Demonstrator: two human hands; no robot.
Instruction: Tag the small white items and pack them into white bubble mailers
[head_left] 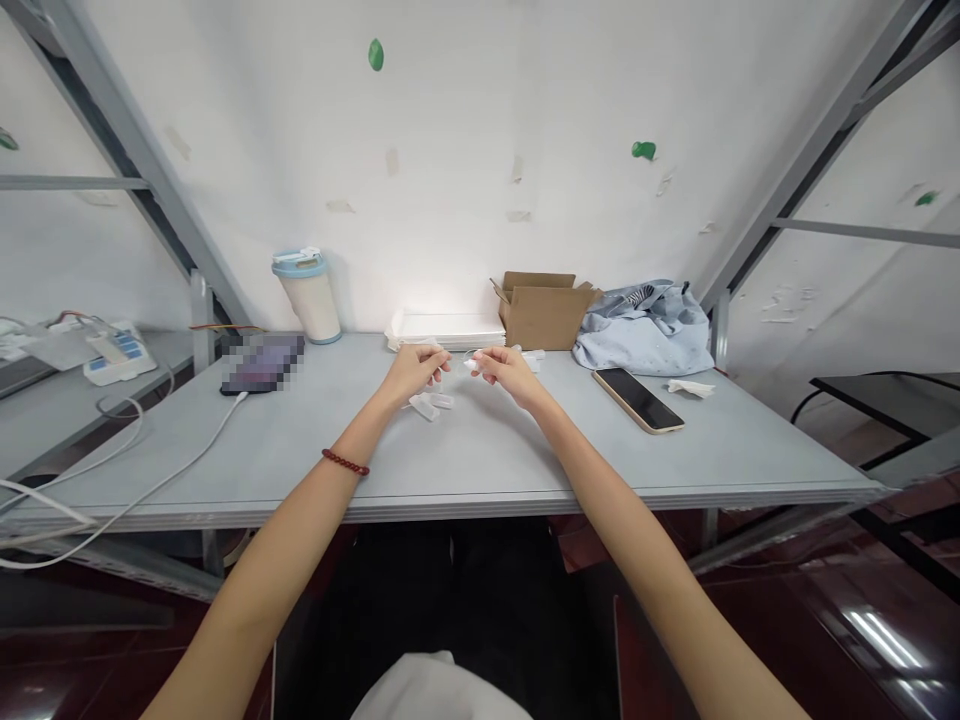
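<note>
Both hands are raised over the middle of the grey desk, with a small gap between their fingertips. My left hand (416,370) is closed in a pinch; whatever it holds is too small to make out. Between the thumb and fingers of my right hand (511,374) is a small white piece (470,365), its kind unclear. Just below my left hand, a few small whitish plastic pieces (429,405) lie on the desk. More pale pieces (532,358) sit behind my right hand, partly hidden by it.
A stack of white sheets or trays (448,328) lies against the wall beside an open cardboard box (547,315). Light blue cloth (645,335), a phone (637,400) and crumpled tissue (690,388) are rightward. Leftward stand a lidded cup (311,300) and a cabled device (262,363).
</note>
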